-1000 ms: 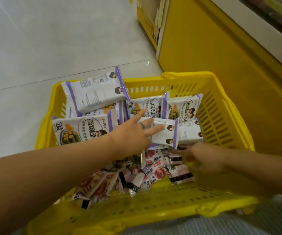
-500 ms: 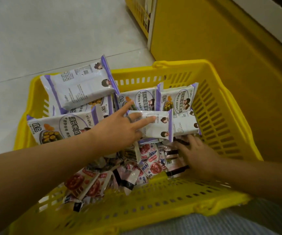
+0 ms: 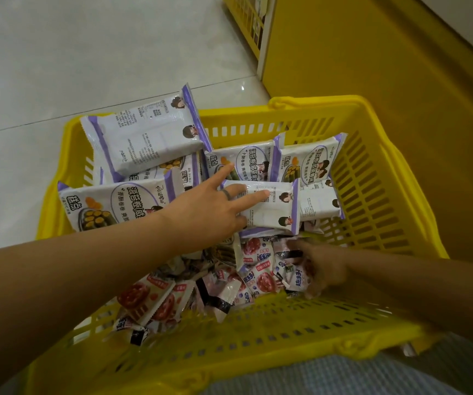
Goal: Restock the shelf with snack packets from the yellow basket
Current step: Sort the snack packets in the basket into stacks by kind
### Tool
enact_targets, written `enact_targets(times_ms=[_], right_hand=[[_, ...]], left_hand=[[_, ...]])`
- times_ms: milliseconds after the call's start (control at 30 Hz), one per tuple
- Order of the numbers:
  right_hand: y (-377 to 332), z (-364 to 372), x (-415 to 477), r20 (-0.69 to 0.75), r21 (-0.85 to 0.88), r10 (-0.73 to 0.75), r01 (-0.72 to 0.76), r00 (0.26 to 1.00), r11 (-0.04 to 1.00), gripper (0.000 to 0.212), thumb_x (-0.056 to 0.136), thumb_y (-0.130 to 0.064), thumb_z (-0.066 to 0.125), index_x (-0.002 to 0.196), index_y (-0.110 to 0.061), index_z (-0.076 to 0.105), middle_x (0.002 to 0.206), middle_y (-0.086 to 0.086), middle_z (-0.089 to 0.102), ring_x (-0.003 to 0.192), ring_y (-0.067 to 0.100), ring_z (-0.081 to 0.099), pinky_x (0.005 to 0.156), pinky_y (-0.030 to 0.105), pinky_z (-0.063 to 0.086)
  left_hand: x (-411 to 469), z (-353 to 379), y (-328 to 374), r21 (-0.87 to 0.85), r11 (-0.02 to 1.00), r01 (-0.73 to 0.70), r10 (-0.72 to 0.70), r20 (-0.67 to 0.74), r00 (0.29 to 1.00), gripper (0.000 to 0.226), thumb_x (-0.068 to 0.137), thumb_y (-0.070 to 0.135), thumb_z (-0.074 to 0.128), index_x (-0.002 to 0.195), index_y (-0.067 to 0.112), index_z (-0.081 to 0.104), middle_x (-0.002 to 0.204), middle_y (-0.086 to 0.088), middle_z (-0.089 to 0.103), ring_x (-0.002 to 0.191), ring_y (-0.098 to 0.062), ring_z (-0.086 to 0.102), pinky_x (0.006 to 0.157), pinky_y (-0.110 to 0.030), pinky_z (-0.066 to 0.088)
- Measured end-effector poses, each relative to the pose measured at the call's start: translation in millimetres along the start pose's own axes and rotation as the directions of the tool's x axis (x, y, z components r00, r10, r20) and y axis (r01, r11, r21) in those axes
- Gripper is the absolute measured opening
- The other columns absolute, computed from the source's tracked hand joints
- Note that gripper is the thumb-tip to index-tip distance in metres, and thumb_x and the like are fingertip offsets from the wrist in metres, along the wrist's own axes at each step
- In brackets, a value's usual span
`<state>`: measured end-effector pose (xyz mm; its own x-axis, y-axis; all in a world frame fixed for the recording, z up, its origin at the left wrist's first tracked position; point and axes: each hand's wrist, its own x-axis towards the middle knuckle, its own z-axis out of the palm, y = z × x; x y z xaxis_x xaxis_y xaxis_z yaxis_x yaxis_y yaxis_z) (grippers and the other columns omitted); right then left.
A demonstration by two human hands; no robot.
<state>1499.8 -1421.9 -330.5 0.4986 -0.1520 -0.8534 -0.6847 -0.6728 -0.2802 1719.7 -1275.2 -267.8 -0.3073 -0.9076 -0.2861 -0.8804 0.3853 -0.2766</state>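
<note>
While the slotted yellow plastic basket [image 3: 377, 178] on the pale tiled floor [image 3: 87, 52] is full, restocking looks barely begun; no shelf stock is visible. Large white-and-purple snack packets [image 3: 150, 138] fill its far half, small red-printed sachets [image 3: 155, 295] the near half. The left hand [image 3: 209, 212], fingers spread, lies flat on one white-and-purple packet [image 3: 272, 212], long axis left-right, purple seam toward the right wall. The right hand [image 3: 323, 269] digs among the sachets, blurred; its grip cannot be told.
</note>
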Motion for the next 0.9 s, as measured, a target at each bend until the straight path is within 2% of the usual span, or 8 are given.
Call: enact_targets(times_ms=[67, 167, 333, 433, 667, 800, 900], right_hand=[[1, 0, 4, -0.001, -0.043, 0.01, -0.011, 1.0, 0.999, 0.123, 0.07, -0.028, 0.084, 0.153, -0.021, -0.006, 0.16, 0.009, 0.005, 0.14, 0.036, 0.027, 0.108, 0.041, 0.041], [1, -1, 10, -0.013, -0.017, 0.005, -0.005, 1.0, 1.0, 0.122, 0.071, -0.025, 0.083, 0.153, -0.02, -0.007, 0.159, 0.009, 0.005, 0.142, 0.033, 0.024, 0.108, 0.036, 0.039], [0, -12, 21, 0.019, 0.088, 0.034, -0.035, 0.999, 0.995, 0.102, 0.074, -0.022, 0.082, 0.151, -0.013, 0.015, 0.152, 0.007, 0.032, 0.134, 0.025, 0.04, 0.103, 0.028, 0.041], [-1, -11, 26, 0.016, 0.104, 0.055, -0.057, 0.998, 0.993, 0.097, 0.074, -0.022, 0.082, 0.15, -0.014, 0.023, 0.153, 0.006, 0.033, 0.135, 0.026, 0.038, 0.108, 0.037, 0.039], [-1, 1, 23, 0.075, 0.155, 0.011, -0.023, 0.997, 0.988, 0.108, 0.069, -0.024, 0.085, 0.152, -0.018, 0.015, 0.154, 0.005, 0.03, 0.138, 0.026, 0.035, 0.11, 0.036, 0.037], [-3, 7, 19, -0.006, 0.108, -0.07, 0.071, 0.998, 0.992, 0.105, 0.074, -0.028, 0.082, 0.152, -0.022, 0.012, 0.155, 0.003, 0.029, 0.138, 0.023, 0.034, 0.109, 0.029, 0.035], [-6, 8, 15, -0.06, 0.039, -0.086, 0.089, 0.994, 0.995, 0.098, 0.076, -0.029, 0.08, 0.152, -0.023, 0.017, 0.153, 0.002, 0.034, 0.135, 0.021, 0.04, 0.102, 0.024, 0.038]], left_hand=[[0, 1, 0, 0.003, 1.0, 0.0, 0.0, -0.006, 1.0, 0.043, 0.093, 0.019, 0.059, 0.135, 0.022, 0.051, 0.162, -0.009, -0.001, 0.142, -0.037, 0.028, 0.11, -0.065, -0.011], [0, 1, 0, 0.002, 1.0, -0.004, 0.004, -0.01, 1.0, 0.042, 0.093, 0.019, 0.059, 0.134, 0.022, 0.052, 0.162, -0.009, -0.001, 0.142, -0.037, 0.028, 0.112, -0.066, -0.009], [0, 1, -1, -0.001, 1.0, -0.005, 0.005, -0.023, 1.0, 0.04, 0.093, 0.02, 0.059, 0.133, 0.021, 0.053, 0.162, -0.01, 0.002, 0.141, -0.037, 0.03, 0.112, -0.067, -0.005], [0, 1, -1, -0.001, 1.0, -0.005, 0.005, -0.019, 1.0, 0.042, 0.093, 0.019, 0.059, 0.134, 0.021, 0.052, 0.162, -0.01, 0.0, 0.141, -0.038, 0.029, 0.112, -0.067, -0.005], [-2, 0, -1, -0.008, 1.0, -0.012, 0.012, -0.031, 0.999, 0.041, 0.092, 0.017, 0.06, 0.132, 0.02, 0.053, 0.162, -0.011, 0.002, 0.141, -0.038, 0.03, 0.113, -0.067, -0.001], [-3, 2, -3, 0.036, 0.999, -0.015, 0.016, -0.032, 0.999, 0.039, 0.094, 0.019, 0.057, 0.133, 0.021, 0.052, 0.162, -0.011, 0.004, 0.14, -0.037, 0.031, 0.112, -0.066, -0.006], [-4, 2, -7, 0.075, 0.997, -0.025, 0.027, -0.021, 0.999, 0.036, 0.095, 0.018, 0.054, 0.13, 0.02, 0.053, 0.161, -0.011, 0.008, 0.137, -0.036, 0.036, 0.107, -0.064, -0.014]])
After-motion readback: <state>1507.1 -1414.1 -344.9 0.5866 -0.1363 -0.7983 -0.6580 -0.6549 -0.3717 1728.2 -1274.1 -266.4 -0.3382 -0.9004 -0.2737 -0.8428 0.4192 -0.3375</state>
